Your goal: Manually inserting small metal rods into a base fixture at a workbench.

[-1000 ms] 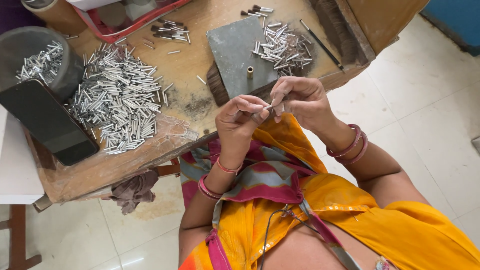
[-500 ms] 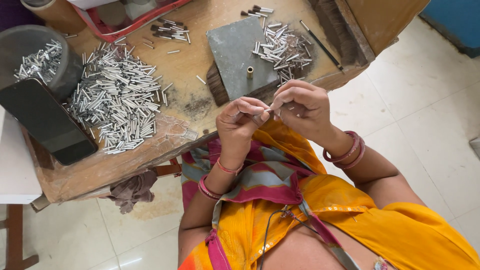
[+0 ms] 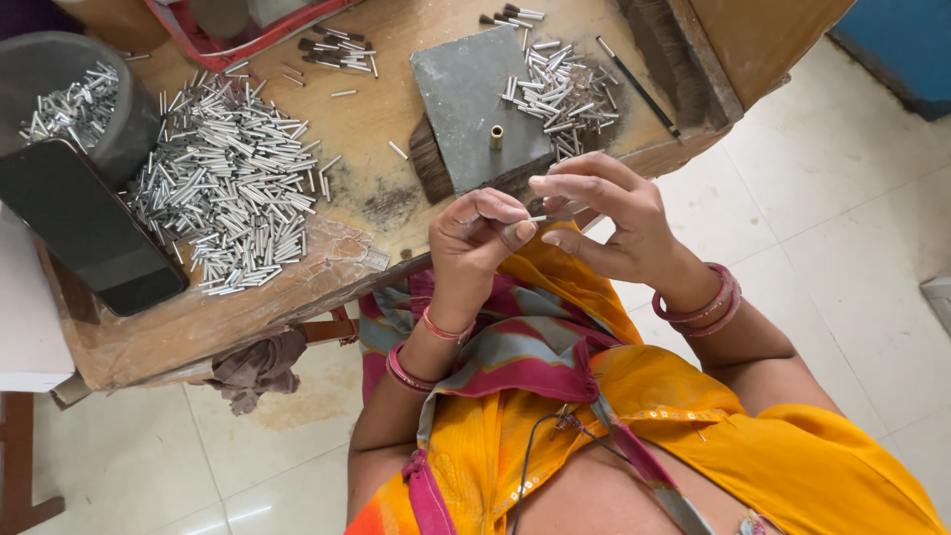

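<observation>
Beyond the grip, on its far side, stands the wooden worktable [image 3: 396, 213], its near edge just past the fingertips. Far-left of the grip, a wide heap of silver metal tubes [image 3: 223, 183] covers the tabletop, with a dark phone [image 3: 89, 233] lying at the heap's outer edge and a grey round bowl [image 3: 45, 64] holding more tubes behind it. Directly beyond the grip sits a grey square metal plate [image 3: 466, 99], carrying a short brass peg [image 3: 495, 137] upright near its closest edge and a smaller pile of tubes [image 3: 560, 94] on its right portion. At the grip itself, the left hand [image 3: 475, 238] and the right hand [image 3: 604, 213] meet above the lap. Both hands are closed in a narrow pinch on one thin metal tube [image 3: 548, 215], which lies roughly level between them, the left fingertips at one end, the right thumb and fingers over the other.
</observation>
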